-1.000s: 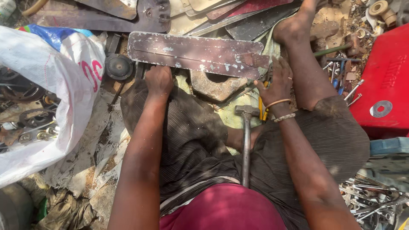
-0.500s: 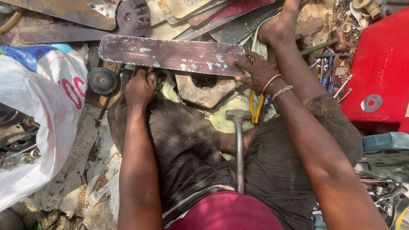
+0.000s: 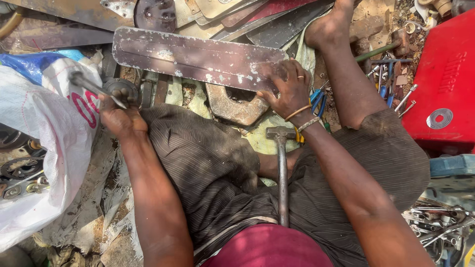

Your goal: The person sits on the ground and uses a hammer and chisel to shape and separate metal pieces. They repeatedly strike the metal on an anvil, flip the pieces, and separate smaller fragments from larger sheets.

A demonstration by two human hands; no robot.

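At 12 o'clock on the ground: one long, flat, brown metal blade with flaking white paint (image 3: 198, 57), lying across the scrap. Right hand (image 3: 289, 89) pressed palm-down on its right end, fingers spread, not gripping. Left hand (image 3: 118, 116), at 9 o'clock, clenched round one thin grey metal rod-like tool (image 3: 91, 86), raised beside the white plastic sack (image 3: 44, 143). One steel hammer (image 3: 281, 168) rests untouched across the lap at 6 o'clock. One rusty cast-metal housing (image 3: 235, 106) sits just below the blade. Judgement: blade pinned, tool in hand, work on it not visibly begun
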